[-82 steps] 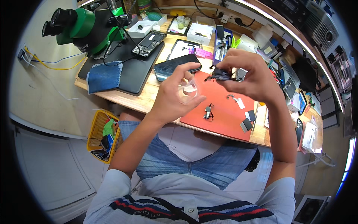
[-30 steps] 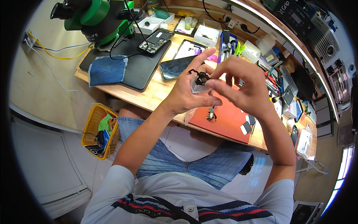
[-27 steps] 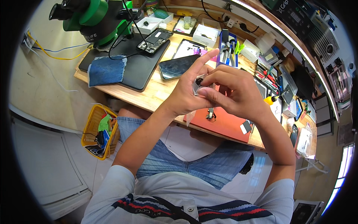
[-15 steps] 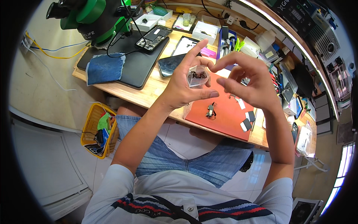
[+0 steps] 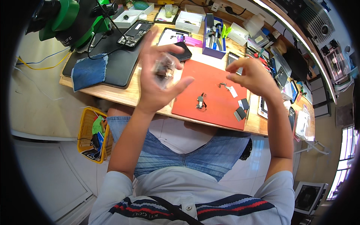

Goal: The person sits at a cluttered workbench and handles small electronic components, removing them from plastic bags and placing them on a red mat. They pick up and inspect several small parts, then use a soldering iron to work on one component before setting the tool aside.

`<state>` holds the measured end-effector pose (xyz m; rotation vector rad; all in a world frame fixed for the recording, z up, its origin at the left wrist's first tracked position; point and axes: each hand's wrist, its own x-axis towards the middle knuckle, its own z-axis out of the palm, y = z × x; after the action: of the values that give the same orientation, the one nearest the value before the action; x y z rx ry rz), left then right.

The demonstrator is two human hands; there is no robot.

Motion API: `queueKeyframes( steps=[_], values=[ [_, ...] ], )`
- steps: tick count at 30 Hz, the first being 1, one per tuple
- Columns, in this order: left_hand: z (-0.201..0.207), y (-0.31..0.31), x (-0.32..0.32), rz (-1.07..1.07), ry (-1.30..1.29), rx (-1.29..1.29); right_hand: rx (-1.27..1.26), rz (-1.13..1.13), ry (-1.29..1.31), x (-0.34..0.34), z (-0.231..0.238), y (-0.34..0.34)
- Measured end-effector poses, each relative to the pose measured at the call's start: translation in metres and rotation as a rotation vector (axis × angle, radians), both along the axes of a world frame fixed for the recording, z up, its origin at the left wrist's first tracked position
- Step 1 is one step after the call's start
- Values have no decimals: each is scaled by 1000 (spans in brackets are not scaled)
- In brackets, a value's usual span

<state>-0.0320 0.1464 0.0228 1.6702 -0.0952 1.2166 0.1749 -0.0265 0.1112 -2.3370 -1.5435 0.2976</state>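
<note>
A small blurred part [image 5: 164, 70] is pinched in the left hand [image 5: 159, 77]; the right hand [image 5: 252, 75] is held open, empty, above the red mat [image 5: 213, 101].

Green microscope [image 5: 65, 22], yellow basket [image 5: 92, 135]

A wooden workbench [image 5: 123, 93] carries a red mat [image 5: 213, 86], black mat [image 5: 112, 63], blue cloth [image 5: 89, 71] and blue tool box [image 5: 213, 37].
</note>
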Motion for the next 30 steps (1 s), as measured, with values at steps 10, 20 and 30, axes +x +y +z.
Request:
queueKeyframes(
  steps=[10, 20, 30],
  values=[
    [-14, -15, 13, -78, 100, 63, -113, -82, 88, 20, -68, -15],
    [-28, -13, -5, -243, 311, -266, 379, -180, 859, 36, -66, -16],
    [-27, -17, -10, -272, 329, -279, 606, -210, 777, 8, -32, -17]
  ],
)
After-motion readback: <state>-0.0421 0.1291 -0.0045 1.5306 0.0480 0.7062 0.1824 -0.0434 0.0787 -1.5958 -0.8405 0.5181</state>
